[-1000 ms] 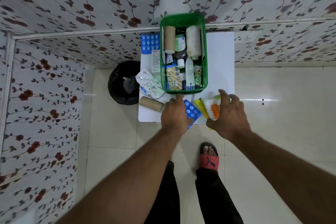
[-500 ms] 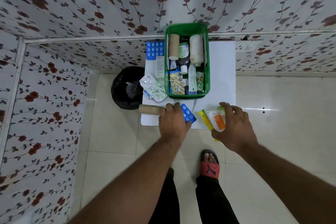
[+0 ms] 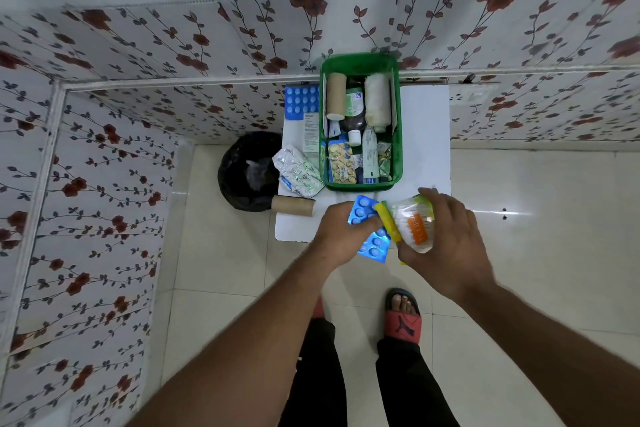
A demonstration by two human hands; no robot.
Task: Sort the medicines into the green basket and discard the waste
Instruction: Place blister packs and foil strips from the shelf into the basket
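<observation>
The green basket (image 3: 397,135) stands at the back of the small white table (image 3: 426,135), filled with rolls, a bottle, tubes and pill strips. My left hand (image 3: 341,236) grips a blue blister strip (image 3: 363,210) above the table's front edge. My right hand (image 3: 446,239) holds a clear packet with a yellow top and orange label (image 3: 414,222), right beside the blue strip. A cardboard roll (image 3: 292,206), a crumpled foil strip (image 3: 298,172), a white leaflet (image 3: 310,132) and another blue blister pack (image 3: 301,102) lie on the table's left side.
A black bin bag (image 3: 242,173) sits on the floor left of the table. Floral walls close in behind and on the left. My feet in red sandals (image 3: 403,319) stand on the pale tiled floor before the table.
Both hands have lifted their items off the table and drawn back toward me. The blue strip and the packet have come together, nearly touching.
</observation>
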